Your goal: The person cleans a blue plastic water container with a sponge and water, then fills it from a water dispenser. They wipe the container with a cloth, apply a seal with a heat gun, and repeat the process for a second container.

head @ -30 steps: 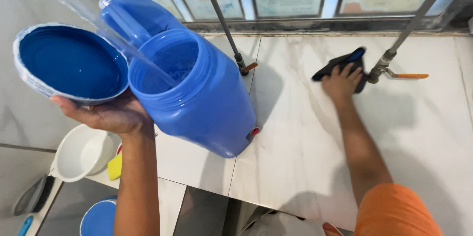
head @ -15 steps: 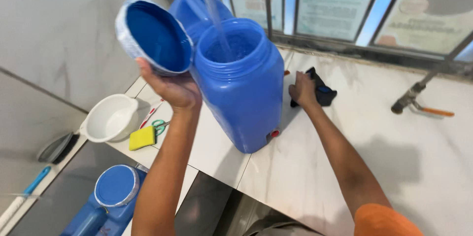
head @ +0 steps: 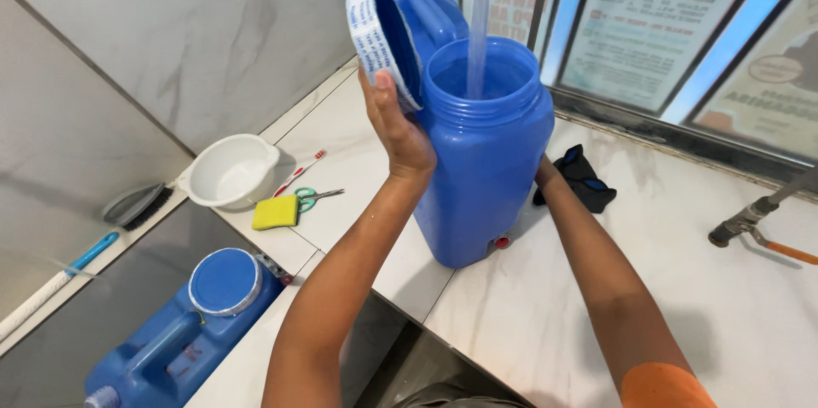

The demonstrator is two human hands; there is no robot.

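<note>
A tall blue plastic jug [head: 481, 178] stands open on the white marble counter [head: 528, 323] near its front edge. A clear hose [head: 480, 16] drops from above into its mouth. My left hand [head: 396, 131] holds the jug's round blue lid [head: 375, 33] on edge beside the rim, at the jug's left. My right hand [head: 545, 171] reaches behind the jug's right side; its fingers are hidden by the jug. A black cloth [head: 584, 178] lies on the counter just beside that wrist.
Left on the counter are a white bowl [head: 232, 171], a yellow sponge [head: 274, 212], green scissors [head: 315, 197] and a toothbrush [head: 298, 171]. A second blue jug [head: 187, 323] with its lid on lies on the lower level. A metal tap [head: 750, 221] sits at right, windows behind.
My right hand has left the black cloth and gone behind the jug. The lid has turned upright close to the jug's mouth. My view has shifted left.
</note>
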